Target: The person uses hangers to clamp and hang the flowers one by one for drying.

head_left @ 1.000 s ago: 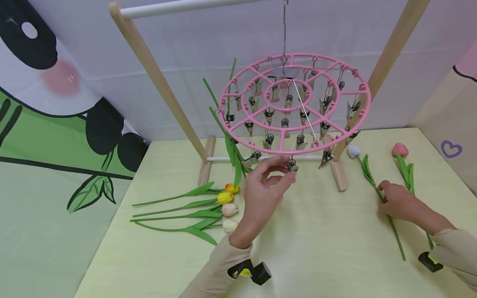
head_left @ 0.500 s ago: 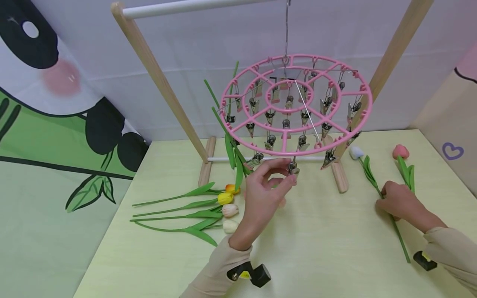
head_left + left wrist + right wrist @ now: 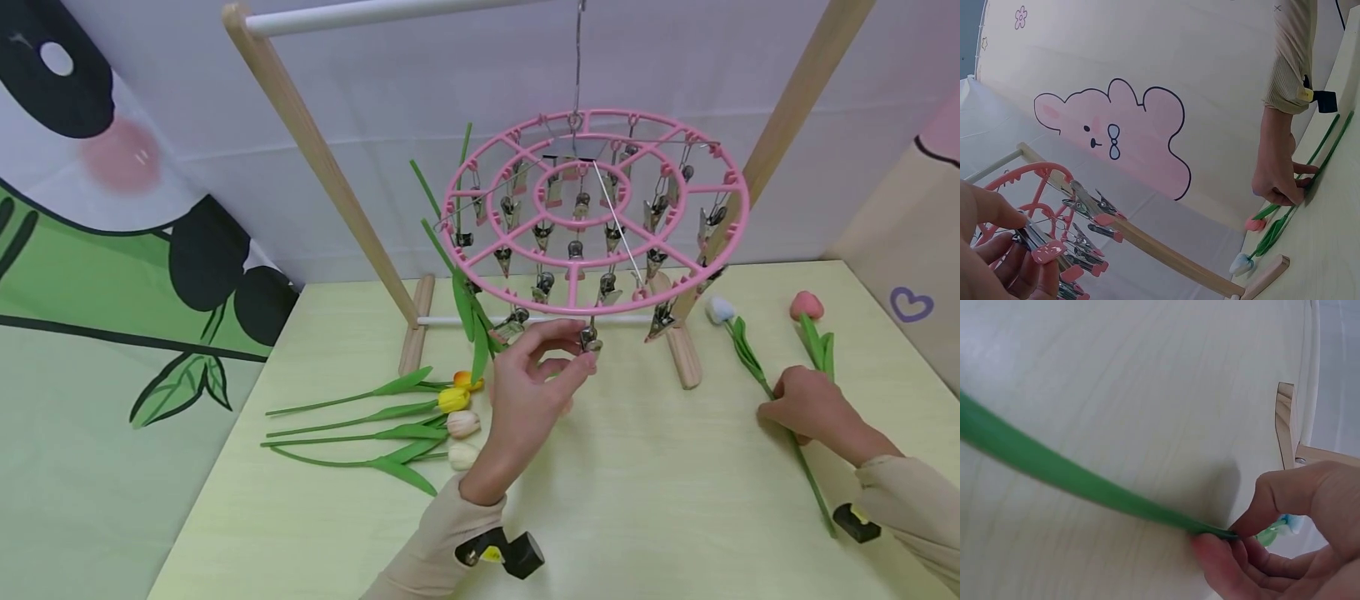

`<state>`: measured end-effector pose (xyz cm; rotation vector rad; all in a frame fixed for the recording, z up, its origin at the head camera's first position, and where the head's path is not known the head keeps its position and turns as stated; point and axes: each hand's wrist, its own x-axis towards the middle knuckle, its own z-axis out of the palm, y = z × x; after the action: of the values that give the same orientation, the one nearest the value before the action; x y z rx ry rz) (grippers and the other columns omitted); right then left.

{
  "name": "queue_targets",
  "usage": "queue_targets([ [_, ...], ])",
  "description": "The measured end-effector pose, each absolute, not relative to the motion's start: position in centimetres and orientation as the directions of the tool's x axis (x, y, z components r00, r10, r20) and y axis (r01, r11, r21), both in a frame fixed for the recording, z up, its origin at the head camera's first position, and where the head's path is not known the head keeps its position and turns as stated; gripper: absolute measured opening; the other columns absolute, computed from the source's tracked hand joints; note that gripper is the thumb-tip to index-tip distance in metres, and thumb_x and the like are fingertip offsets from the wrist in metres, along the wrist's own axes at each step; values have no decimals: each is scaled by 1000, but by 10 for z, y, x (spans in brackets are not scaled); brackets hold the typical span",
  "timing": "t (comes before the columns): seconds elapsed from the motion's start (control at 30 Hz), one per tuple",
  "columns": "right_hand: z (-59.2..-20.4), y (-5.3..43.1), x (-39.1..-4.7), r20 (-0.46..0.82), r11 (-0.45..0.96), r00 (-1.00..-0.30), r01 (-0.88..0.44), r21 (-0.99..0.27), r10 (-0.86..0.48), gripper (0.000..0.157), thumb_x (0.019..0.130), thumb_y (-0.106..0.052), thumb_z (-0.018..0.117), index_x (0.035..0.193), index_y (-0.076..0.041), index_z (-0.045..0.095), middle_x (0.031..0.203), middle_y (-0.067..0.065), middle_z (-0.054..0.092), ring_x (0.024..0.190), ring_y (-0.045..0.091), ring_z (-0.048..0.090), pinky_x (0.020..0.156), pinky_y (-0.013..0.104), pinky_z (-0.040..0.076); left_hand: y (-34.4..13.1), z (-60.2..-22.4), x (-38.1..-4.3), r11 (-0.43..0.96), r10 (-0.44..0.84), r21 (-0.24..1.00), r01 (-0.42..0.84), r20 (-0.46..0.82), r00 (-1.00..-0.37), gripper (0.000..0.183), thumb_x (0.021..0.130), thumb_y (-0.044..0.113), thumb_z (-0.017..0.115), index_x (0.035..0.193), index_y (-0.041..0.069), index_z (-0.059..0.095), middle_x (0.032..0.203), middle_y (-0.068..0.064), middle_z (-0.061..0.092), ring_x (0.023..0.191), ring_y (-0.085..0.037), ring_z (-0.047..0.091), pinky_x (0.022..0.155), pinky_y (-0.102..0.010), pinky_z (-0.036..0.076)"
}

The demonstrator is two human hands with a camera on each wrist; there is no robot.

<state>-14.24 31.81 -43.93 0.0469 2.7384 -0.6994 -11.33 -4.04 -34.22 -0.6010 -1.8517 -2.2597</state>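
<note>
My left hand pinches a metal clip that hangs at the front of the pink round hanger. In the left wrist view that clip shows pink tips between thumb and fingers. On the right, my right hand pinches the green stem of a tulip with a pale bluish-white head, low over the table. The right wrist view has the stem between thumb and fingertips. Beside it lies a pink tulip, its lower stem partly behind my hand.
Several tulips, yellow, orange and whitish, lie at the left of the table. Another tulip's green stem and leaves hang from the hanger's left side. The hanger hooks onto a wooden stand with a white top bar.
My right hand has closed its fingers on the bluish-white tulip's stem, whose lower end has shifted slightly to the right. My left hand stays at the clip.
</note>
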Motion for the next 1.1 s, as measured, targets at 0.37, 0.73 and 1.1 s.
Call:
queue_targets([
  [0.37,-429,326,-135,-272,870,-961,99,-483,-41,26,74,-11,64,83,12,55,70,12,56,49,16,55,44,34,51,-42,-342,-114,-212,139,903,374,407,-903,30,83,-3,66,113,-5,61,102,-16,61,90,-25,60,79,-38,57],
  [0.73,-420,331,-127,-243,878,-969,89,-471,-32,28,75,-11,63,88,12,54,71,15,55,49,17,53,42,33,49,-44,-344,-114,-199,130,903,381,410,-903,32,82,-3,68,113,0,62,102,-12,61,90,-23,60,79,-39,57],
  [1.1,-415,336,-121,-170,925,-984,19,-380,-49,27,72,-13,68,83,10,58,70,11,58,59,21,50,45,30,41,-44,-344,-115,-206,127,902,380,409,-903,32,82,-4,68,113,-3,62,102,-12,61,90,-24,60,79,-40,57],
])
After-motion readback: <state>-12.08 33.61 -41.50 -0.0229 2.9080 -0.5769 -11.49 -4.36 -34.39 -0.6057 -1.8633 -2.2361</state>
